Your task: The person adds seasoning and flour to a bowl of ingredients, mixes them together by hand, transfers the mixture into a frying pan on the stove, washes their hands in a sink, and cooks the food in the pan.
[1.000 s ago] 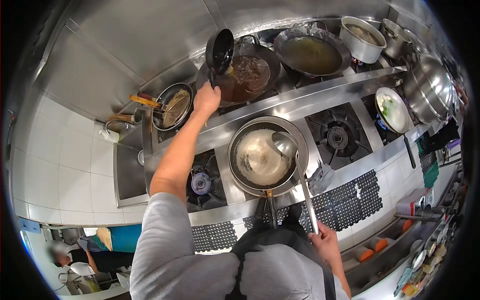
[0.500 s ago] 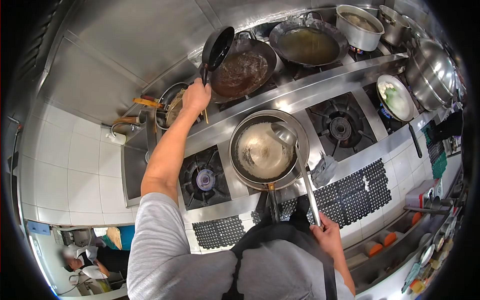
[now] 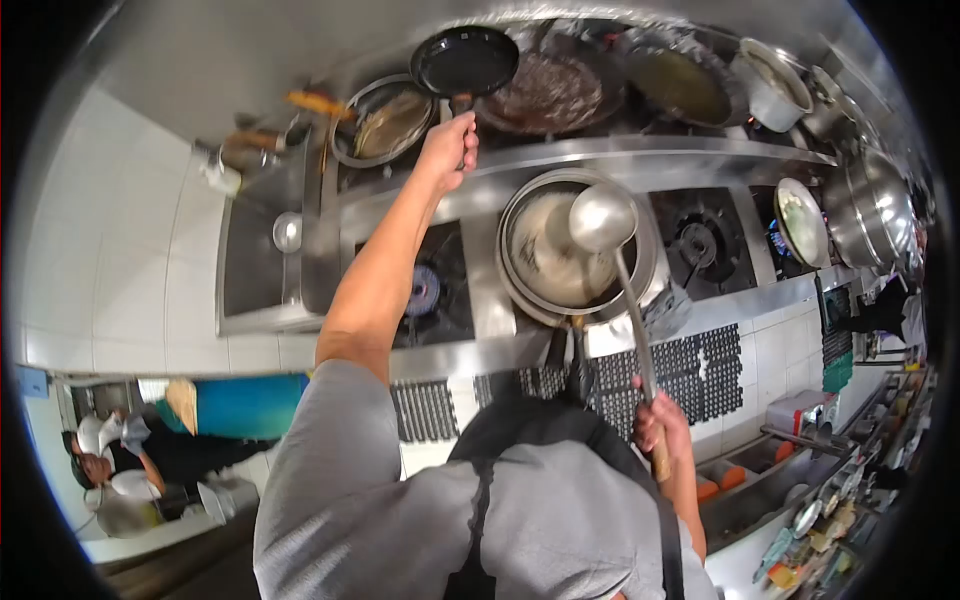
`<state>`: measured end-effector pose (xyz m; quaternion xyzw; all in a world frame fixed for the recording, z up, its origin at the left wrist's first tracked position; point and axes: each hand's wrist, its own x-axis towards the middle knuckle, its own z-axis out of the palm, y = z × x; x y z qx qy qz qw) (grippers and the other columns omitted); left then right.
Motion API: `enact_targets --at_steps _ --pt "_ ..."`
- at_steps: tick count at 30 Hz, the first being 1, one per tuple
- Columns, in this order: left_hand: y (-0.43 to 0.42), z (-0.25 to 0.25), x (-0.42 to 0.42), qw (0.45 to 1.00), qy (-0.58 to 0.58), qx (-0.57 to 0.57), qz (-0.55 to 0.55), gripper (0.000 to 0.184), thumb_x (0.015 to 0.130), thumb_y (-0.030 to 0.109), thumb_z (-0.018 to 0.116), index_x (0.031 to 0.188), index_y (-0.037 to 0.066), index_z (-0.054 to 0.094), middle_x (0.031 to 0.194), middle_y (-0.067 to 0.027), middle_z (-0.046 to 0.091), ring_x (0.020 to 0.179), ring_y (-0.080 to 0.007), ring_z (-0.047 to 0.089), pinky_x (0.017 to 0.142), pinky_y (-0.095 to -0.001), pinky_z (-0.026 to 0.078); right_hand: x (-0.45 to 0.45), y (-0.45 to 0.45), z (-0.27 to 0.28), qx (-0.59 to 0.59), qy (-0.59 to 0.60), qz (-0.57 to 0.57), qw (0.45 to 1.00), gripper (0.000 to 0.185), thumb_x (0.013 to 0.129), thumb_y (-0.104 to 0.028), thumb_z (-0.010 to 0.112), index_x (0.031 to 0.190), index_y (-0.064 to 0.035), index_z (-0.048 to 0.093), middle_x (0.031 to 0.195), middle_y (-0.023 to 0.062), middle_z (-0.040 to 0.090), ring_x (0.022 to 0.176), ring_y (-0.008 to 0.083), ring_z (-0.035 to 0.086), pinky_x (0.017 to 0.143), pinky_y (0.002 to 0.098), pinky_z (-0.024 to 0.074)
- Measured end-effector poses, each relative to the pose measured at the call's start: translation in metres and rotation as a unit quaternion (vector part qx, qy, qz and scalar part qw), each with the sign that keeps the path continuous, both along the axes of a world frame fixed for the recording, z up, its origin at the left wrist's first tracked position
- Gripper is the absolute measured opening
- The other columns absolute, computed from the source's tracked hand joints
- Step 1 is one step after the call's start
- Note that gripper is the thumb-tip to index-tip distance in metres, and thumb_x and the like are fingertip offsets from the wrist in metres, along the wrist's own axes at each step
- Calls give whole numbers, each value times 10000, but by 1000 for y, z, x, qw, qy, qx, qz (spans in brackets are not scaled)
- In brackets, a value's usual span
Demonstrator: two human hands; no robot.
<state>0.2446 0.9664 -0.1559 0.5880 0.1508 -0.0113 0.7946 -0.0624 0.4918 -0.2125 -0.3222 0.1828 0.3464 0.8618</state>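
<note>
In the present step, a small black pan [image 3: 465, 62] is gripped near the wok [image 3: 610, 78] by the curled left hand [image 3: 447, 150], and a ladle [image 3: 603, 217], clasped in the right hand [image 3: 663, 425], is held over the large pan [image 3: 606, 290]; steady control seems called for next.

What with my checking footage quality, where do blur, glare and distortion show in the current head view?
Head view: apparent motion blur softens the wok of brown liquid and the yellow handle; glare whitens spots on the ladle bowl and steel pot at right; wide-angle distortion bends the stove's long ledge, with black corners.
</note>
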Motion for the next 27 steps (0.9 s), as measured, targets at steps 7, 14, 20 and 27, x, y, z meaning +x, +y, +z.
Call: enact_targets --at_steps 7,14,20,27 --pt "58 -53 -243 997 33 53 45 226 970 233 700 873 90 555 560 22 470 372 -93 403 362 -263 294 -2 27 -42 42 77 -19 996 557 1028 -215 550 1559 -156 393 753 -11 512 486 75 451 405 235 417" --pt "59 -162 -394 989 134 41 54 178 970 180 664 899 52 563 557 9 482 398 -83 434 382 -264 344 3 34 -62 41 91 18 995 532 1031 -229 528 1552 -196 424 816 -3 580 517 76 517 437 241 454" --pt "64 -220 -404 986 157 1 51 180 989 208 656 963 58 559 583 15 488 403 -84 421 388 -264 335 23 38 -42 -58 87 75 992 645 1058 -501 512 1578 -147 374 884 52 624 568 129 577 483 260 502" --pt "74 -220 -405 982 182 45 8 304 992 361 672 951 71 594 646 24 532 506 -88 499 498 -251 418 25 38 -33 -166 23 137 976 873 966 -736 474 1528 -68 442 894 60 668 602 151 610 483 282 511"
